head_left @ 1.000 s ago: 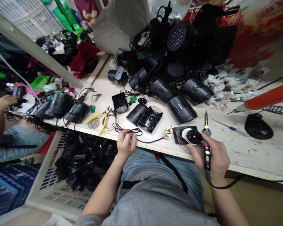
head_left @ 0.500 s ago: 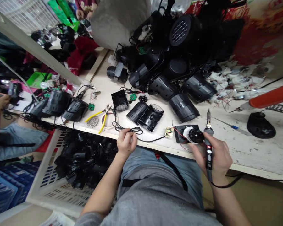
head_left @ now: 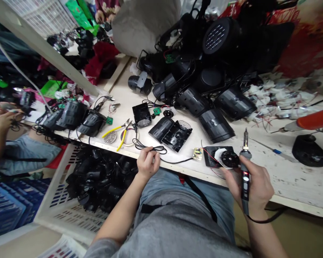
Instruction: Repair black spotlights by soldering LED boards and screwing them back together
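My right hand (head_left: 260, 184) is wrapped around a soldering iron (head_left: 245, 179), its metal tip pointing up and away from me. Just left of it lies a black housing piece (head_left: 210, 156) bearing a white part with a round black disc (head_left: 229, 158). My thumb is close beside this assembly. Thin red wires run near a small yellowish circuit board (head_left: 197, 153). My left hand (head_left: 148, 164) is closed at the table edge, beside a coiled black cable (head_left: 157, 149); whether its fingers grip the cable is hidden. An open black housing shell (head_left: 177, 136) lies beyond.
Yellow-handled pliers (head_left: 123, 138) lie left, near a round tin of metal wool (head_left: 110, 137). Black lamp housings (head_left: 215, 125) pile up behind. Tweezers (head_left: 277, 151) and a black stand base (head_left: 310, 150) sit right. A crate (head_left: 67, 215) stands below; a co-worker's hands (head_left: 2, 116) are far left.
The camera view has shifted, so the bench appears slightly farther right. My hands keep nearly the same places over the bench. More of the co-worker's hands shows at far left.
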The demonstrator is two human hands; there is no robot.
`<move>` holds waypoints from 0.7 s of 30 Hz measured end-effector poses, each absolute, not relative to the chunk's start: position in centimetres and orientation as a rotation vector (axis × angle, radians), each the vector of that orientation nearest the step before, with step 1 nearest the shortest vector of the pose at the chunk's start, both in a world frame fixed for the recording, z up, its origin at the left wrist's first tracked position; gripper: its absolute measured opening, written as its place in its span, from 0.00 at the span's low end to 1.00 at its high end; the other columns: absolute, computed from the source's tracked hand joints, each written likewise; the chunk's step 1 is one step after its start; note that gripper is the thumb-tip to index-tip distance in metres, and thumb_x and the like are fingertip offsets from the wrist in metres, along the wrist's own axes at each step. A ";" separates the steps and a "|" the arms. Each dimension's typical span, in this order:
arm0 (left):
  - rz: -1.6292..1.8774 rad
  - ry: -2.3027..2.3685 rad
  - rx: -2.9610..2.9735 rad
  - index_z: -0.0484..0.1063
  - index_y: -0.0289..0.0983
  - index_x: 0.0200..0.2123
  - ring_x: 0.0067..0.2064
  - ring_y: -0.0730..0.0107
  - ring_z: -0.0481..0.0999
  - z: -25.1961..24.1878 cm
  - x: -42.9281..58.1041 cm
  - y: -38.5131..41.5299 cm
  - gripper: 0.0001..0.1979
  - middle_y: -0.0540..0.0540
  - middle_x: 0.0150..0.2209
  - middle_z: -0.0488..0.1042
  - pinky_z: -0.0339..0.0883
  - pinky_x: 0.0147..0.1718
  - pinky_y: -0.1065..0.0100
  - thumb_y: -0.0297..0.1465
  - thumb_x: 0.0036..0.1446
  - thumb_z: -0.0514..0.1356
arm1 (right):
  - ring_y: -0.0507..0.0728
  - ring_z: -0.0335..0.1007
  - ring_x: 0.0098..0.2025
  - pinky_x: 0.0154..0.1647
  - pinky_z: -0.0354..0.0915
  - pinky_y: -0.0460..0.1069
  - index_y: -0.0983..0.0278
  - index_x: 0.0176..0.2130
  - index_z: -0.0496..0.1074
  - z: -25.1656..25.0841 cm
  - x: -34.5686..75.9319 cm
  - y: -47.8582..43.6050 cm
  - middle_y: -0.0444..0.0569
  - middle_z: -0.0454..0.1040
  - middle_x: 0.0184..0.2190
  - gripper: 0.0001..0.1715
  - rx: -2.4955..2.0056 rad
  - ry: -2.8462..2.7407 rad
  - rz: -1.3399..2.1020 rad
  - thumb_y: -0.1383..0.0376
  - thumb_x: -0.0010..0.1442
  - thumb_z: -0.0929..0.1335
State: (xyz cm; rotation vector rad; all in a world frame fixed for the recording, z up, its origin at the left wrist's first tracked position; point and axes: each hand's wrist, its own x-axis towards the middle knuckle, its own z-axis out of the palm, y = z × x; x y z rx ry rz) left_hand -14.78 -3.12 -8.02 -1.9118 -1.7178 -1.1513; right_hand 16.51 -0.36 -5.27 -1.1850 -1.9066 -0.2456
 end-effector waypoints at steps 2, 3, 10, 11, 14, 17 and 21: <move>-1.183 -1.695 -1.924 0.74 0.36 0.34 0.39 0.66 0.79 -8.0 -14.7 -3.1 0.05 0.42 0.37 0.76 0.76 0.38 0.67 0.28 0.64 0.60 | 0.61 0.76 0.34 0.36 0.72 0.54 0.66 0.66 0.66 -5.3 16.5 -0.4 0.56 0.79 0.40 0.41 -1.188 -1.909 -0.254 0.58 0.59 0.76; -1.193 -1.689 -1.931 0.74 0.36 0.34 0.39 0.65 0.79 -8.0 -14.7 -3.1 0.05 0.42 0.37 0.75 0.76 0.38 0.67 0.28 0.64 0.60 | 0.62 0.76 0.34 0.37 0.73 0.54 0.66 0.67 0.65 -5.3 16.5 -0.4 0.57 0.79 0.40 0.41 -1.196 -1.915 -0.242 0.58 0.60 0.76; -1.230 -1.680 -1.917 0.73 0.37 0.34 0.39 0.66 0.80 -7.9 -14.5 -3.1 0.05 0.43 0.36 0.75 0.76 0.36 0.68 0.27 0.64 0.60 | 0.63 0.75 0.32 0.34 0.73 0.55 0.63 0.68 0.64 -5.2 16.5 -0.6 0.56 0.79 0.39 0.43 -1.220 -1.914 -0.268 0.58 0.59 0.76; -1.235 -1.678 -1.919 0.73 0.37 0.34 0.39 0.66 0.80 -7.9 -14.5 -3.1 0.05 0.43 0.35 0.75 0.76 0.36 0.68 0.27 0.64 0.60 | 0.63 0.76 0.32 0.33 0.73 0.55 0.63 0.68 0.64 -5.2 16.4 -0.6 0.57 0.79 0.39 0.43 -1.218 -1.913 -0.281 0.57 0.59 0.76; -1.248 -1.677 -1.915 0.73 0.37 0.34 0.39 0.66 0.80 -7.9 -14.4 -3.1 0.05 0.43 0.35 0.75 0.76 0.36 0.69 0.27 0.65 0.59 | 0.63 0.76 0.31 0.32 0.73 0.55 0.63 0.68 0.65 -5.2 16.4 -0.4 0.56 0.79 0.37 0.42 -1.212 -1.909 -0.309 0.56 0.60 0.76; -1.254 -1.686 -1.905 0.73 0.37 0.34 0.39 0.67 0.80 -7.9 -14.4 -3.1 0.05 0.43 0.35 0.76 0.76 0.35 0.68 0.27 0.65 0.59 | 0.62 0.75 0.29 0.31 0.73 0.54 0.64 0.67 0.66 -5.2 16.5 -0.3 0.55 0.80 0.35 0.42 -1.186 -1.897 -0.343 0.54 0.59 0.76; -1.258 -1.676 -1.904 0.73 0.36 0.35 0.38 0.67 0.79 -7.9 -14.4 -3.1 0.05 0.42 0.36 0.75 0.76 0.35 0.69 0.27 0.65 0.59 | 0.62 0.75 0.28 0.30 0.72 0.53 0.66 0.66 0.67 -5.2 16.5 -0.1 0.56 0.80 0.35 0.42 -1.158 -1.901 -0.378 0.54 0.59 0.76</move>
